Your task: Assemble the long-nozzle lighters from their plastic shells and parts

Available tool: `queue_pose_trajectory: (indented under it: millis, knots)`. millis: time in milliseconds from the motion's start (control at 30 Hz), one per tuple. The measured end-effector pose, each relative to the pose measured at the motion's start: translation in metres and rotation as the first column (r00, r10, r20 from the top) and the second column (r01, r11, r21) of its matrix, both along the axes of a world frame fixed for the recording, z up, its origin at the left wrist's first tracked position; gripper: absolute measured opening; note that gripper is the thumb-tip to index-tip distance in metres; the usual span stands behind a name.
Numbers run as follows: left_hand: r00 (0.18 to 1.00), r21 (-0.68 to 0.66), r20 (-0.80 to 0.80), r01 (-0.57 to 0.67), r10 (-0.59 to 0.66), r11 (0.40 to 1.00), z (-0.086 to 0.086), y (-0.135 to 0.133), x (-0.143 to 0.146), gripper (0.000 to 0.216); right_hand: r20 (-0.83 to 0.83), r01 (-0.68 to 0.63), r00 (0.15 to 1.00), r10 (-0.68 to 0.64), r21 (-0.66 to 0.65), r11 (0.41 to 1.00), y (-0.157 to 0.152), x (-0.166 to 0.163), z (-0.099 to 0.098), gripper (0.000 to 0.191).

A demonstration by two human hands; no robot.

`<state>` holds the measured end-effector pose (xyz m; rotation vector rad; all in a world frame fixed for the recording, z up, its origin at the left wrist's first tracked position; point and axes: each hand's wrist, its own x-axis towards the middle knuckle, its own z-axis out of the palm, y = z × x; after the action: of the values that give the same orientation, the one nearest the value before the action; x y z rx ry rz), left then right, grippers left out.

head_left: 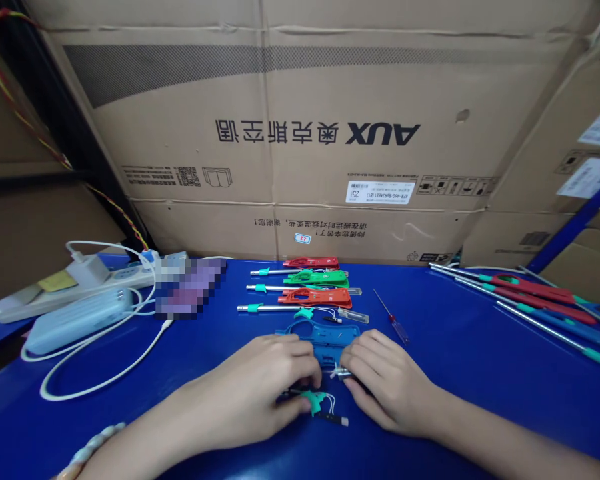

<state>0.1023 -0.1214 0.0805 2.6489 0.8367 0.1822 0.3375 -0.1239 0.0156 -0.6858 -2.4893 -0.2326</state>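
Both my hands rest on the blue table [470, 347] near its front edge. My left hand [260, 387] has its fingers curled over a thin dark rod with a teal clip and white wires [320, 403]. My right hand [385, 380] pinches a small silvery part [341, 373] at the lower end of a blue plastic handle piece [325, 335], which lies flat between the two hands. Just behind it lie a red handle tool with a metal probe [310, 298], a green one [315, 279] and another red one [310, 263], in a row.
A small red-handled screwdriver [391, 316] lies right of the row. Several long probes with red, blue and teal parts [530, 297] lie at the right. At the left are a white power strip [80, 283], a power bank [77, 321] and white cables [105, 373]. Cardboard boxes [305, 133] wall the back.
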Motion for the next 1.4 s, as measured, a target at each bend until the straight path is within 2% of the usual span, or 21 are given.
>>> queue_pose_trajectory:
  millis: [133, 300, 633, 800, 1033, 1400]
  knots:
    - [0.998, 0.042, -0.046, 0.032, -0.030, 0.999, -0.011, 0.000, 0.004, 0.030, 0.002, 0.008, 1.000, -0.008, 0.014, 1.000, 0.000, -0.001, 0.001, 0.019]
    - [0.998, 0.079, -0.056, 0.024, -0.020, 0.997, -0.021, 0.002, 0.008, 0.023, -0.006, 0.005, 1.000, -0.005, 0.016, 1.000, -0.001, -0.003, 0.001, 0.018]
    - [0.999, 0.037, 0.042, -0.005, 0.003, 0.999, -0.016, 0.007, 0.005, 0.013, -0.006, -0.006, 1.000, 0.006, 0.004, 1.000, -0.002, -0.004, 0.001, 0.020]
    - [0.996, 0.021, 0.083, -0.035, 0.033, 0.999, -0.014, 0.010, 0.004, 0.017, 0.003, 0.002, 1.000, -0.002, 0.001, 1.000, -0.002, -0.003, 0.001, 0.019]
    - [0.994, 0.004, 0.111, -0.019, 0.019, 1.000, -0.016, 0.012, 0.002, 0.017, -0.007, -0.004, 1.000, 0.004, 0.009, 1.000, -0.002, -0.004, 0.002, 0.020]
    - [0.981, -0.002, 0.174, -0.089, 0.089, 0.996, -0.019, 0.024, -0.004, 0.012, 0.006, 0.007, 1.000, -0.007, 0.020, 1.000, -0.002, -0.003, 0.002, 0.017]
